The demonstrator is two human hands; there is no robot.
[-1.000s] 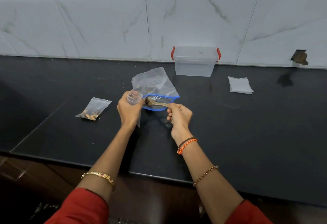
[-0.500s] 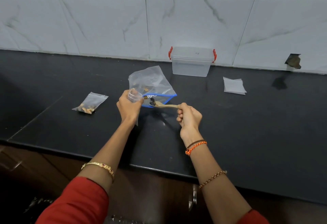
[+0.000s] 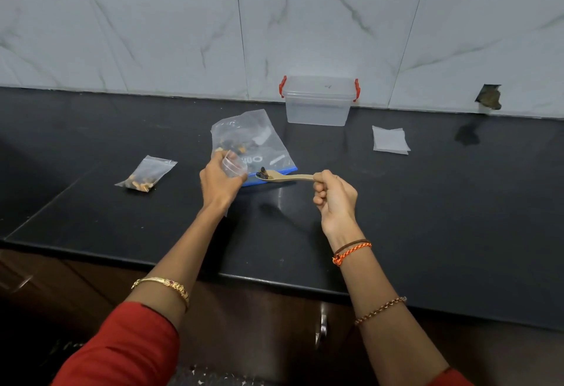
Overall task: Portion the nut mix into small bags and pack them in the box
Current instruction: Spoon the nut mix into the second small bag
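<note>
spoon (image 3: 285,176) is out of the big bag (image 3: 253,144) now, loaded (dark bits); right hand (image 3: 334,198) pinching its handle at 3 o'clock; left hand (image 3: 219,182) still curled round the small bag (image 3: 233,167)

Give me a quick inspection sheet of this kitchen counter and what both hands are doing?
Surface: black counter, glossy.
Job's things: large zip bag of nut mix lies flat; filled small bag to its left; lidded clear box by the wall; stack of empty bags on the right.
Clutter: nothing seen.
Hands: left hand holds an open small bag; right hand grips a wooden spoon carrying nuts.
Cables: nothing seen.
Surroundings: marble-look wall tiles.
</note>
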